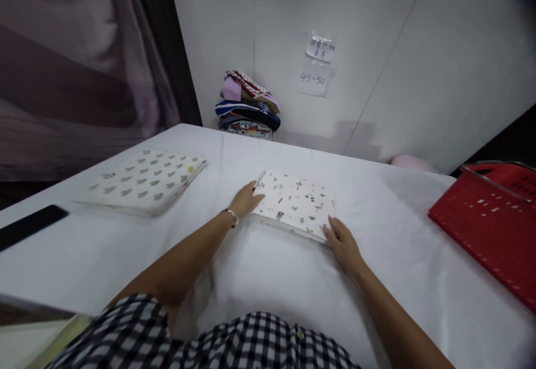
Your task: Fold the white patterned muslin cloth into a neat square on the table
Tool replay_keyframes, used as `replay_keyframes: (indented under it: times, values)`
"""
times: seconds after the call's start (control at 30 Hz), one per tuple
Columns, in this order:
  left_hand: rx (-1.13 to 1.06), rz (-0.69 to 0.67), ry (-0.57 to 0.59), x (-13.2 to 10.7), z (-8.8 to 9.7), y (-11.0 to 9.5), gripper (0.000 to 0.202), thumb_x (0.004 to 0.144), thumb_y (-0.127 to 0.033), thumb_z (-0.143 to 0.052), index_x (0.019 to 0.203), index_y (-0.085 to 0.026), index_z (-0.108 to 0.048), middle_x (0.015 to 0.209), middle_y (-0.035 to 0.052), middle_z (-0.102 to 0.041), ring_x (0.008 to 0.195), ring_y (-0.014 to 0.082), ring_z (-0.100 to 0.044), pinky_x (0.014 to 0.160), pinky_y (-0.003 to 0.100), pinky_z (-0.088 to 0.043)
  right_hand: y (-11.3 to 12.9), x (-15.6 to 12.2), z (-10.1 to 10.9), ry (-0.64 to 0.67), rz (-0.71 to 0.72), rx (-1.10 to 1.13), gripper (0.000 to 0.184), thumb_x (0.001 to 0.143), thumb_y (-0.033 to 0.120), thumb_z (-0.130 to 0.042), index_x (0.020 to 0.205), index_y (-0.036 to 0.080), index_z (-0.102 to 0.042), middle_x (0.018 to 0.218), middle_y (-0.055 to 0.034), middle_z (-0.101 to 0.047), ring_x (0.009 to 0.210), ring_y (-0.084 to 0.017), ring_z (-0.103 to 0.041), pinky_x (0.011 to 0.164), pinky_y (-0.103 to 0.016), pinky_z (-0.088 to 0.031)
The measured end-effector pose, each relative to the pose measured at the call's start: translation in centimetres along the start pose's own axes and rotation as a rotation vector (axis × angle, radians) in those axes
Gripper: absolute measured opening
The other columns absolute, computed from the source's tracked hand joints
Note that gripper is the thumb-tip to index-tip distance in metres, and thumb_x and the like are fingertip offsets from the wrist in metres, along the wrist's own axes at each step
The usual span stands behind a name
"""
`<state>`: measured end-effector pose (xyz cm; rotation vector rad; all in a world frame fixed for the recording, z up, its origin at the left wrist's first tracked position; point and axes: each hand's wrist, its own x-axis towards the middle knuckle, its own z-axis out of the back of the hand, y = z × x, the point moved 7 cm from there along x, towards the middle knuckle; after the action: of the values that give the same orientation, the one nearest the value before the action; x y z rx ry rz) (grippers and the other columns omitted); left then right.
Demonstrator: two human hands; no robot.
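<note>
A folded white cloth (295,204) with small dark and yellowish printed figures lies on the white-covered table in front of me. At its left edge is my left hand (247,199), thumb on top and fingers along the side, closed on the fabric. My right hand (344,243) grips the near right corner, its thumb also lying on the cloth. The undersides of both grips are hidden. Farther left, apart from my hands, rests a larger folded white cloth (144,182) printed with rows of grey shapes and a few coloured ones.
A red plastic basket (486,212) with a metal handle stands at the right. On the left edge lies a flat black object (31,226). Folded clothes (249,106) are stacked by the back wall, near paper signs (316,78). A draped curtain (84,67) hangs at left.
</note>
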<state>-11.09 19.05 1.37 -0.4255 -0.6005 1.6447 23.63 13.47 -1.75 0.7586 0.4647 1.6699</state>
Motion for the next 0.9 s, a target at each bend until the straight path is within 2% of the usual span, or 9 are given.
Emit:
replay_keyframes:
  times: [0.1,0.17,0.27,0.37,0.5,0.67,0.77,0.9]
  values:
    - [0.081,-0.168,-0.133,-1.5,1.1,-0.8,0.048,0.082,-0.034,-0.056,0.125,-0.015,-0.048,0.126,0.0124,-0.052,0.115,0.0249,-0.049,0.096,0.036,-0.04,1.0,-0.7,2.1,-0.118,0.08,0.02,0.043,0.087,0.046,-0.047,0.122,0.023,-0.057,0.134,-0.0106,-0.048,0.123,-0.026,-0.044,0.094,-0.047,-0.045]
    - [0.106,-0.318,-0.203,-3.5,1.7,-2.1,0.038,0.084,-0.032,-0.054,0.118,-0.016,-0.054,0.123,0.0101,-0.054,0.114,0.0238,-0.048,0.097,0.038,-0.039,2.8,-1.0,2.8,-0.14,0.227,0.009,0.034,0.087,0.04,-0.049,0.114,0.024,-0.061,0.126,-0.0093,-0.055,0.117,-0.025,-0.049,0.09,-0.044,-0.047]
    - [0.109,-0.573,-0.146,-6.4,1.4,-4.6,0.027,0.086,-0.033,-0.055,0.109,-0.019,-0.06,0.114,0.0072,-0.059,0.107,0.021,-0.051,0.093,0.037,-0.04,6.1,-1.3,2.0,-0.051,0.506,-0.048,0.024,0.088,0.033,-0.05,0.105,0.025,-0.065,0.108,-0.007,-0.065,0.103,-0.022,-0.057,0.087,-0.043,-0.047]
    - [0.126,-0.746,-0.029,-8.2,0.3,-6.3,0.023,0.087,-0.033,-0.055,0.104,-0.02,-0.062,0.108,0.0063,-0.061,0.1,0.0194,-0.053,0.088,0.036,-0.04,8.0,-1.1,0.1,0.046,0.634,-0.142,0.024,0.088,0.029,-0.049,0.106,0.024,-0.064,0.102,-0.0068,-0.066,0.095,-0.022,-0.058,0.081,-0.04,-0.047]
    - [0.18,-0.783,0.032,-8.1,-1.1,-6.6,0.018,0.09,-0.03,-0.05,0.098,-0.021,-0.064,0.1,0.005,-0.062,0.093,0.0185,-0.053,0.082,0.035,-0.04,8.9,-0.1,-1.6,0.073,0.632,-0.272,0.024,0.088,0.028,-0.049,0.105,0.021,-0.065,0.098,-0.0083,-0.066,0.089,-0.023,-0.056,0.075,-0.038,-0.045]
    - [0.184,-0.799,0.003,-7.7,-1.7,-6.6,0.023,0.093,-0.026,-0.043,0.09,-0.019,-0.064,0.091,0.0041,-0.063,0.087,0.0162,-0.053,0.079,0.032,-0.04,9.3,0.1,-1.8,0.04,0.617,-0.304,0.022,0.09,0.023,-0.046,0.096,0.02,-0.067,0.089,-0.0069,-0.065,0.082,-0.02,-0.054,0.072,-0.034,-0.042]
    - [0.219,-0.82,-0.036,-8.2,-1.8,-6.5,0.024,0.094,-0.024,-0.041,0.089,-0.018,-0.064,0.091,0.0047,-0.064,0.087,0.0164,-0.053,0.077,0.032,-0.04,9.3,-0.4,-1.9,0.03,0.64,-0.301,0.024,0.091,0.021,-0.043,0.1,0.021,-0.066,0.092,-0.0071,-0.064,0.083,-0.02,-0.053,0.071,-0.034,-0.042]
    - [0.229,-0.815,-0.033,-8.9,-1.9,-5.9,0.024,0.094,-0.024,-0.04,0.093,-0.018,-0.063,0.093,0.0053,-0.063,0.089,0.0166,-0.052,0.079,0.032,-0.041,9.1,-1.1,-2.2,0.068,0.671,-0.294,0.026,0.091,0.023,-0.043,0.107,0.021,-0.063,0.097,-0.0085,-0.062,0.088,-0.022,-0.053,0.074,-0.035,-0.043]
